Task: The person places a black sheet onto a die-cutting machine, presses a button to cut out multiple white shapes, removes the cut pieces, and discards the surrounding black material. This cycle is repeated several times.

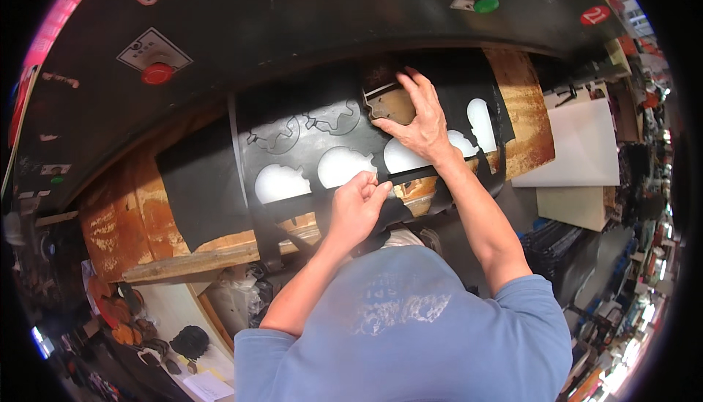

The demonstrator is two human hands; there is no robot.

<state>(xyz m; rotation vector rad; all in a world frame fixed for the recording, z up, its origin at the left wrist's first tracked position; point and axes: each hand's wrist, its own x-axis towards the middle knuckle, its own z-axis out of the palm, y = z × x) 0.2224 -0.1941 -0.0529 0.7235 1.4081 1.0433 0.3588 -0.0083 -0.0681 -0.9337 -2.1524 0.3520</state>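
A black leather-like sheet lies across the work board, with several rounded openings showing white beneath. Two curved outlines mark its surface left of a metal cutting die. My right hand spans that die, the thumb on its near left edge and the fingers at its far side. Close to the sheet's near edge, my left hand is closed, thumb against the curled fingers, beside a rounded opening. Whatever the left fingers pinch is too small to make out.
A dark machine beam overhangs the far side, carrying a red button and a green button. The worn wooden board extends past the sheet. White sheets lie at right; a side table with dark pieces stands lower left.
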